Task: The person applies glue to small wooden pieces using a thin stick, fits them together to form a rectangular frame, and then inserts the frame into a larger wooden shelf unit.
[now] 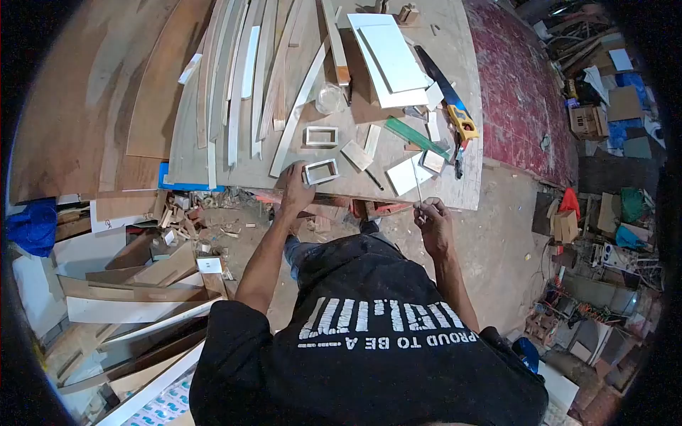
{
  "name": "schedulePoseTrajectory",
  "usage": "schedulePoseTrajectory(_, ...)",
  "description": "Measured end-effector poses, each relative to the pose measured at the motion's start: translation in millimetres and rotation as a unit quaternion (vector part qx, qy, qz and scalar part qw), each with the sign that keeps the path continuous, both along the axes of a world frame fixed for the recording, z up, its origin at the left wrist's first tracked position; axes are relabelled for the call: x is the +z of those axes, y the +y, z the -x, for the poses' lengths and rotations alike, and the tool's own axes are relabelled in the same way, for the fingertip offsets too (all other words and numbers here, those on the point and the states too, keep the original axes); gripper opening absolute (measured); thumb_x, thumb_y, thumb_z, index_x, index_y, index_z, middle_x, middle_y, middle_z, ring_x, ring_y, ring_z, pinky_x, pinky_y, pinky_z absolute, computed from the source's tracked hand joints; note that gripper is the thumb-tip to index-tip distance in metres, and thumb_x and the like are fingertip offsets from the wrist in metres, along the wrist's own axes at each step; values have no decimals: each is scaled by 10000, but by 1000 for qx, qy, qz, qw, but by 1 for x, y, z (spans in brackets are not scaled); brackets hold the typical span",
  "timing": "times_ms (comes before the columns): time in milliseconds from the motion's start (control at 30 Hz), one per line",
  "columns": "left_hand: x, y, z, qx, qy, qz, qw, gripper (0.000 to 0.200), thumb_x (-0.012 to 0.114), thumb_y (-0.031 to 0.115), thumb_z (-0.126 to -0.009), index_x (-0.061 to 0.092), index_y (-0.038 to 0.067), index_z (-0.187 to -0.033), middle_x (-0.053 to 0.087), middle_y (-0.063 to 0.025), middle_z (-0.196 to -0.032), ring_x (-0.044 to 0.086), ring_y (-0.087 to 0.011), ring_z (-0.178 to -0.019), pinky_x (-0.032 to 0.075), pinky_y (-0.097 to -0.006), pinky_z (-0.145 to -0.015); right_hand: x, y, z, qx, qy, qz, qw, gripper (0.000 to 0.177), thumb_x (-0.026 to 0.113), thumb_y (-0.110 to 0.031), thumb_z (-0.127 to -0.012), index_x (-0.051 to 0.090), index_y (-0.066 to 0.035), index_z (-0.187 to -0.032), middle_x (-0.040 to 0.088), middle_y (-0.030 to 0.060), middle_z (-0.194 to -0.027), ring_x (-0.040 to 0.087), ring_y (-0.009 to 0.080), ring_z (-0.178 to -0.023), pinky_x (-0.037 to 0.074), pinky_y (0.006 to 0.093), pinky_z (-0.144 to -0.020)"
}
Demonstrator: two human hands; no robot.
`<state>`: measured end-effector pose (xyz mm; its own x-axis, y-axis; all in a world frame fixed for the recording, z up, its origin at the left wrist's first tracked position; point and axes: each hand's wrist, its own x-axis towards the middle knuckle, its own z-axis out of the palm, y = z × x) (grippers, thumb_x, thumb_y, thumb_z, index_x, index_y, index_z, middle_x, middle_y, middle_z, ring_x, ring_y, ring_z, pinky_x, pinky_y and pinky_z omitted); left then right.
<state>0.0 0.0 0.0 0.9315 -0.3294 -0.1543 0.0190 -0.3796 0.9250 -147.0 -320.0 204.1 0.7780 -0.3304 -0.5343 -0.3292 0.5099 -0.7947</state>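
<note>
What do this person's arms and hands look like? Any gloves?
The left hand and right hand are ungloved, with no watch or cable visible. Both forearms are bare below the short sleeves of a black T-shirt, which bears white lettering.

The left hand held a small frame on the desk, near a matching frame; the right hand held a thin stick.

scrap wood litters the floor beside the table.

Strips left of frames; saw right, perhaps touching board.
</note>
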Motion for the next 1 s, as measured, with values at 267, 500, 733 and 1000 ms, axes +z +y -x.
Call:
schedulePoseTrajectory(267, 79, -23, 5, -20, -230, -235, 944, 634, 651, -10, -702, 499, -7, -1317, 491, -214, -1342, 402, -402, -1315, 332, -511, -1103, -2, -2, -10, -21, -9, -4, 1000, 88, 640, -24, -896, 571, -71, -926, 688, 90, -886, 583, 147, -737, 413, 280, -627)
schedulePoseTrajectory(500, 82, -119, -28, -192, -317, -303, 878, 354, 559, 14, -796, 625, -10, -1143, 523, -168, -1355, 413, -350, -1334, 378, -492, -1047, -6, -30, 12, -47, -27, 5, 999, 95, 657, -48, -896, 572, -75, -927, 698, 85, -883, 591, 148, -737, 415, 282, -626)
schedulePoseTrajectory(733, 64, -148, -61, -304, -340, -368, 810, 245, 626, 48, -781, 647, 41, -1026, 641, -87, -1100, 555, -286, -1163, 433, -417, -919, -6, -58, 36, -93, -51, 7, 994, 121, 676, -57, -885, 566, -94, -919, 691, 69, -872, 591, 139, -734, 411, 279, -629)
schedulePoseTrajectory(1000, 129, -138, -53, -235, -52, -112, 964, 575, 705, 113, -784, 523, 44, -1326, 624, -142, -1087, 610, -279, -1040, 500, -402, -878, 17, -43, 25, -104, -65, 36, 992, 160, 620, -14, -911, 601, -5, -1069, 641, 50, -857, 567, 118, -733, 408, 248, -623)
